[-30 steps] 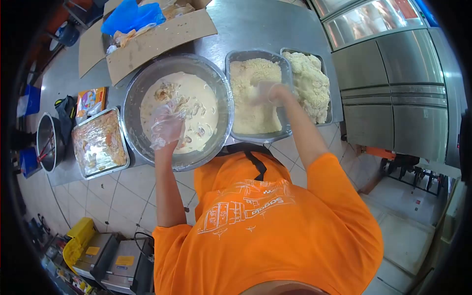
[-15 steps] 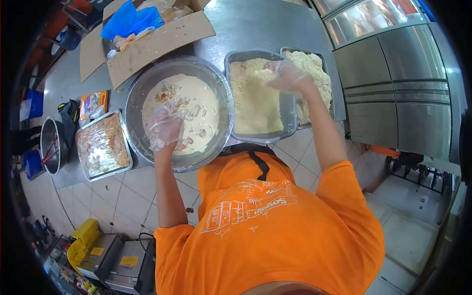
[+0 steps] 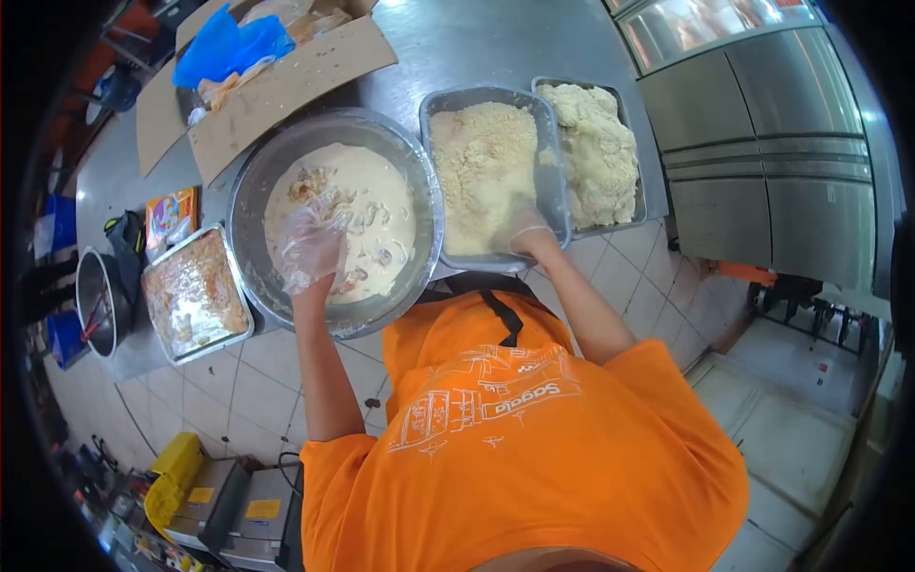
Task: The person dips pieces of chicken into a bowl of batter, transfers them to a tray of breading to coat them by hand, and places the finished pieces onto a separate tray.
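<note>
My left hand [image 3: 315,248], in a clear plastic glove, is in a large round metal bowl [image 3: 243,210] of pale creamy batter [image 3: 386,205]. Its fingertips reach into the batter beside several coated pieces, and the coating hides whether they grip one. My right hand [image 3: 527,234], gloved too, is low in the near right corner of a grey plastic tub [image 3: 553,195] of floury crumbs [image 3: 481,153]. Blur and flour hide its fingers. Right of the tub, a tray [image 3: 637,129] holds heaped flour-coated pieces [image 3: 599,157].
A cardboard box [image 3: 295,91] with a blue plastic bag [image 3: 233,48] stands behind the bowl. Left of it are a film-covered foil tray [image 3: 195,296], an orange packet [image 3: 172,219] and a smaller metal bowl [image 3: 103,300]. A steel cabinet [image 3: 753,143] stands at the right.
My right hand has come down from the far right part of the crumb tub to its near corner. My left hand stays in the batter. The view has shifted slightly.
</note>
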